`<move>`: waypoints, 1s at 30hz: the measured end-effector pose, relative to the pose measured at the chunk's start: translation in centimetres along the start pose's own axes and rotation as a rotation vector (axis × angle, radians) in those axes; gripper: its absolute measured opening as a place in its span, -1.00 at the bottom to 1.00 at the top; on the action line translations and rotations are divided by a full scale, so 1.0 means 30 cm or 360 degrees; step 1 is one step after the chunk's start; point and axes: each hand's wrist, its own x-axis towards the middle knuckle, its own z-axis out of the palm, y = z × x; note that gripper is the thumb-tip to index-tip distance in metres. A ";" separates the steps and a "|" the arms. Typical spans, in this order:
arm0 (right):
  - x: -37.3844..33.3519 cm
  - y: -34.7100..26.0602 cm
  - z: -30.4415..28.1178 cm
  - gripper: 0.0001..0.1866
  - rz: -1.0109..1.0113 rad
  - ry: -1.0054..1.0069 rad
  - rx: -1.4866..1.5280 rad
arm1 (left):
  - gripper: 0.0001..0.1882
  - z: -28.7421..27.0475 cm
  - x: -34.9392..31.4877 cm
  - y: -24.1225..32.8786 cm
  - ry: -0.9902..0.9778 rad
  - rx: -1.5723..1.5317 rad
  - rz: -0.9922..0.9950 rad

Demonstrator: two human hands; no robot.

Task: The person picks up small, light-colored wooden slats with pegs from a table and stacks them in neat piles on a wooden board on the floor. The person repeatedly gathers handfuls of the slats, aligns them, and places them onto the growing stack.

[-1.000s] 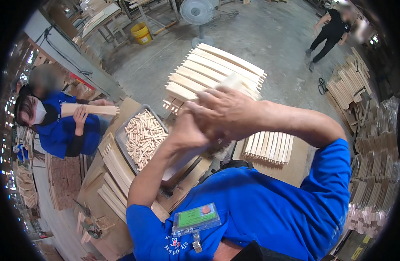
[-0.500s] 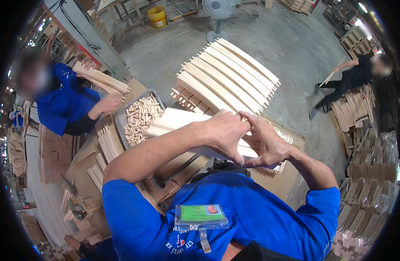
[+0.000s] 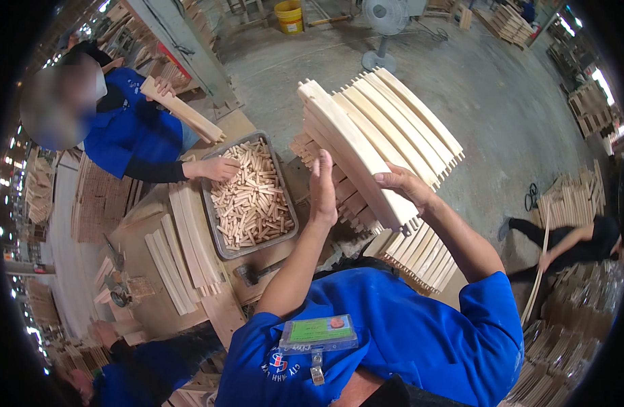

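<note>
A curved pale wooden slat [image 3: 356,156] with small dowels at its ends slants across the middle, its near end toward my chest. My right hand [image 3: 408,188] grips it near that end, thumb on the upper face and fingers partly hidden behind. Flat and upright, my left hand [image 3: 323,191] is open beside the slat's left side, fingers stretched out. Just beyond lies a stack of curved slats [image 3: 400,108] with dowels sticking out of their ends. More doweled slats [image 3: 424,258] lie below my right wrist.
A grey tray [image 3: 295,227] full of short dowels stands left; a co-worker's hand [image 3: 222,169] reaches into it. Near my left forearm lies a hammer [image 3: 247,273]. Loose slats [image 3: 173,261] cover the left bench. A fan [image 3: 385,20] stands beyond; another person bends at right.
My hands have moved apart from their close grip, the left opening flat. The slat has swung from pointing left to pointing away. The co-worker's hand has moved into the dowel tray.
</note>
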 end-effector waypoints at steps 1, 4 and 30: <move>0.008 -0.002 -0.009 -0.24 0.0077 0.0061 -0.0020 | -0.08 0.009 0.005 -0.013 -0.0042 -0.0067 -0.0064; 0.005 -0.006 -0.038 -0.22 0.0032 0.0009 -0.0006 | 0.08 0.026 0.020 -0.008 -0.0109 -0.0094 -0.0064; 0.036 -0.130 -0.380 -0.31 0.0176 0.0298 -0.0254 | -0.39 -0.007 0.257 -0.067 0.0133 0.0993 -0.0637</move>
